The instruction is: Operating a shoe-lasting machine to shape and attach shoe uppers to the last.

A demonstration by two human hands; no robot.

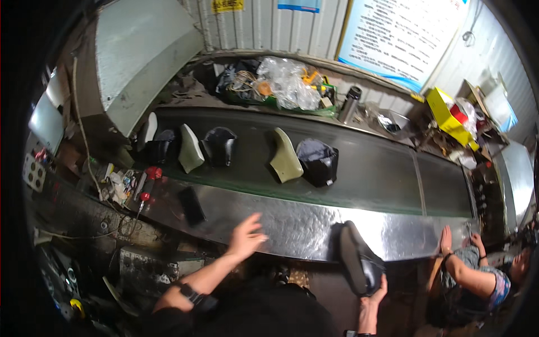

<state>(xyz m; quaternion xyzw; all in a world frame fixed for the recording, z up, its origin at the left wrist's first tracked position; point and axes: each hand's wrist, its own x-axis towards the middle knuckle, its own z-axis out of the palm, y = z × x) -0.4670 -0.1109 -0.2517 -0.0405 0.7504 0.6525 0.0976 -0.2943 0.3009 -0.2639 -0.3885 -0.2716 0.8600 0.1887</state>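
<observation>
1. Looking down from the head view, I'd call this one partway through: a glossy black shoe with a long dark-grey sole [353, 255] is in hand, and its sole and upper seem to sit together, though I can't tell if they're actually bonded.
2. As for what's left, a wide dark-green conveyor belt [382, 174] carries three pale, curved, sole-like pieces [286, 160], each beside a black boot-like upper with a grey lining [319, 163]. Those sets lie as separate parts, so my guess is they haven't had the same treatment. No finished pile that I can make out, so no honest total from me.
3. Location-wise, the shoe is at the near edge of the shiny bare-metal surface [292, 219], partly over it and partly sticking out toward the person. Can't say if it's touching the metal.
4. Direction: its long axis runs mostly away from the body, leaning a bit left at the far end. The narrower rounded end points at the belt, the bulkier end sits by the person, and the sole faces up and left. Toe or heel up front? Not sure.
5. Grips: the right hand [380, 289] is wrapped around the near end of the shoe. The left hand [247, 236] is empty, fingers loosely spread above the metal, near a flat black phone-like slab [192, 206].
</observation>
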